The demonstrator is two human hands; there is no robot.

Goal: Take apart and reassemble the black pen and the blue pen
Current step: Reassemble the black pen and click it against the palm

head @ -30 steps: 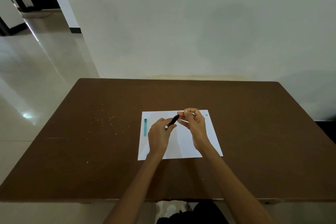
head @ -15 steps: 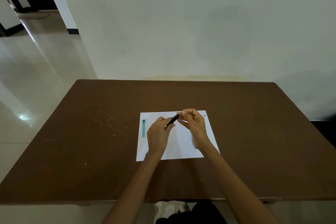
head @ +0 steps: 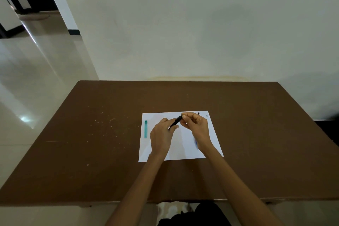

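Observation:
Both hands hold the black pen (head: 176,121) just above a white sheet of paper (head: 183,152). My left hand (head: 162,136) grips its lower end, and my right hand (head: 196,126) pinches its upper end with the fingertips. The pen slants up to the right. A teal pen part (head: 145,129) lies on the sheet's left edge. A blurred blue piece (head: 195,142) shows on the paper beside my right wrist. A small dark piece (head: 198,113) and a tiny pale piece (head: 207,115) lie near the sheet's far right corner.
The sheet lies in the middle of a brown table (head: 91,152) with pale crumbs (head: 104,126) scattered on its left half. A white wall stands behind the far edge. Tiled floor (head: 27,88) runs along the left side.
The hands and the black pen keep almost the same pose. My right fingers have shifted slightly on the pen's upper end, and the view has drifted a little.

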